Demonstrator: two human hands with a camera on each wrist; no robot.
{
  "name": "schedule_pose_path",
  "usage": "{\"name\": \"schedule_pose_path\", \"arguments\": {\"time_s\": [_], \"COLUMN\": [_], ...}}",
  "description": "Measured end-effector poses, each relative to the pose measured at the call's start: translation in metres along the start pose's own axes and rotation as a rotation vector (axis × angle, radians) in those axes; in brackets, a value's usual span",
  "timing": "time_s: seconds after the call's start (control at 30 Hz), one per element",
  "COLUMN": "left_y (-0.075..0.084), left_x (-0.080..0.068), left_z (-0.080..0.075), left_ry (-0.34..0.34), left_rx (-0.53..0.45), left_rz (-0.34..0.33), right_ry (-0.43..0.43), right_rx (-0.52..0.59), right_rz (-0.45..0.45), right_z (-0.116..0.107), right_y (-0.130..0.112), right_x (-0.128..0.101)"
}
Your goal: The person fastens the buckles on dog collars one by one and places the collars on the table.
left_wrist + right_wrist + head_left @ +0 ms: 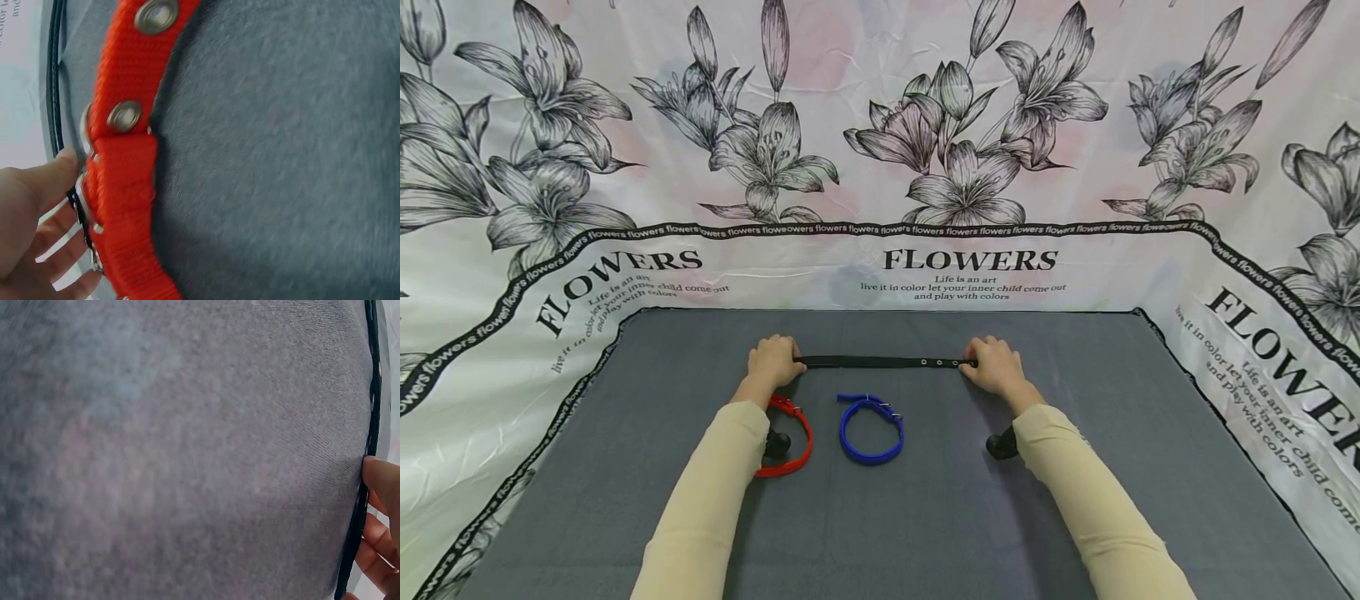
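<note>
A black collar (872, 362) with metal eyelets is stretched straight between both hands over the grey cloth. My left hand (772, 362) pinches its left end; in the left wrist view the thumb and fingers of the left hand (44, 219) hold it near some metal hardware. My right hand (994, 365) pinches the eyelet end, and the right wrist view shows thumb and fingertips on the strap (373, 412). Nearer the body lie a buckled blue collar (872, 458) and a red collar (808, 442), both looped. The left forearm hides part of the red one.
Grey cloth (947, 517) covers the work surface. Around it runs a white border (775, 283) with printed lettering and black edging. Flower-printed fabric (820, 50) rises at the back. Dark wrist camera parts (1002, 445) show by the cuffs.
</note>
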State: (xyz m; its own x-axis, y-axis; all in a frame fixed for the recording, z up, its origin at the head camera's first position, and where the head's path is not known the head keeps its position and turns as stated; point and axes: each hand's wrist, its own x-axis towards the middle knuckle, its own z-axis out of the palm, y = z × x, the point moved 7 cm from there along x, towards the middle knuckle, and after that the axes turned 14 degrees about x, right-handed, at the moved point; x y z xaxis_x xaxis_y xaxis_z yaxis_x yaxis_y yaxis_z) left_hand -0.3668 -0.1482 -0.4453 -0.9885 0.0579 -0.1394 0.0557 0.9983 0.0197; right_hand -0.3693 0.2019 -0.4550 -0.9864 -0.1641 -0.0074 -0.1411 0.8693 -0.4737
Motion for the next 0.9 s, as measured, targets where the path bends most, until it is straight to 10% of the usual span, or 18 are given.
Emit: {"name": "schedule_pose_path", "arguments": {"time_s": [0.4, 0.9], "left_y": [-0.004, -0.017], "left_x": [-0.01, -0.021], "left_z": [-0.016, -0.024], "left_ry": [0.039, 0.099], "left_rx": [-0.071, -0.109], "left_rz": [0.133, 0.145], "right_ry": [-0.025, 0.066], "right_rx": [0.007, 0.092], "right_rz": [-0.127, -0.248], "right_z": [-0.013, -0.033], "right_y": [-0.009, -0.016], "right_x": [-0.007, -0.011]}}
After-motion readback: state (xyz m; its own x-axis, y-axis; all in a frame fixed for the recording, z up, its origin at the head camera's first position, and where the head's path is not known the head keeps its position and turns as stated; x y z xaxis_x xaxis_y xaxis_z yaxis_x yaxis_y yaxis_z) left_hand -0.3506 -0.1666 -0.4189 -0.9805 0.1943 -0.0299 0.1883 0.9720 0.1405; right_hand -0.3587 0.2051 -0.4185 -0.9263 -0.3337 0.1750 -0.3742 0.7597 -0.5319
